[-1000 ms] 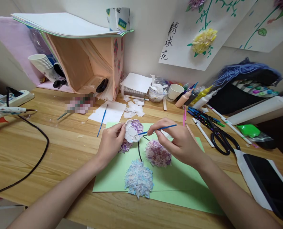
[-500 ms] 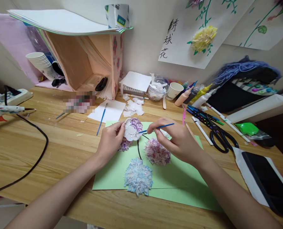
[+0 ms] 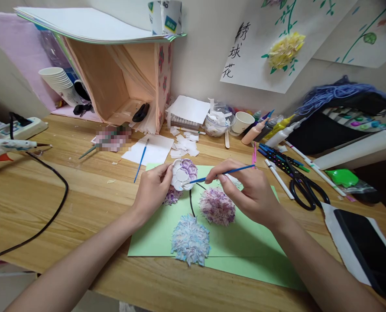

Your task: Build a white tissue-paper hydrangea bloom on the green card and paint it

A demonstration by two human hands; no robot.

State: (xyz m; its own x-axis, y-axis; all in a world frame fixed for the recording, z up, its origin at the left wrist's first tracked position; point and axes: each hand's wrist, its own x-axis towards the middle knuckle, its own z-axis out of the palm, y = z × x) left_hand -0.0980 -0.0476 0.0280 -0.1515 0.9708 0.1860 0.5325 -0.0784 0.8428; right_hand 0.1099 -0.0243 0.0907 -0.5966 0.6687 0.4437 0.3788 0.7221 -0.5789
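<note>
Slim blue-handled paintbrush (image 3: 199,180) has shifted since half a second ago: its tip now sits lower and further left over the white flower-shaped palette (image 3: 180,174), and more of the handle shows. Watching remotely, I've got the right hand (image 3: 248,190) with fingers curled in, brush pinched near its middle. Can't tell from this camera if the bristles actually touch the palette. Left hand (image 3: 152,190) has the palette's left edge nipped between thumb and fingers, tilted up toward me, purple stains in the cups on its right.

Right below, on light green paper sheets (image 3: 251,260), I see a ruffled pinkish-purple flower (image 3: 217,206), a pale blue ruffled flower (image 3: 190,240) hanging over the near edge, and a smaller purple flower (image 3: 172,196) partly hidden by the left hand and palette.

Further out on the wooden bench (image 3: 98,195): another thin blue paintbrush (image 3: 141,160) lying on a white paper sheet (image 3: 162,149), black-handled scissors (image 3: 303,190) off to the right, and a black phone (image 3: 364,247) nearer me.
</note>
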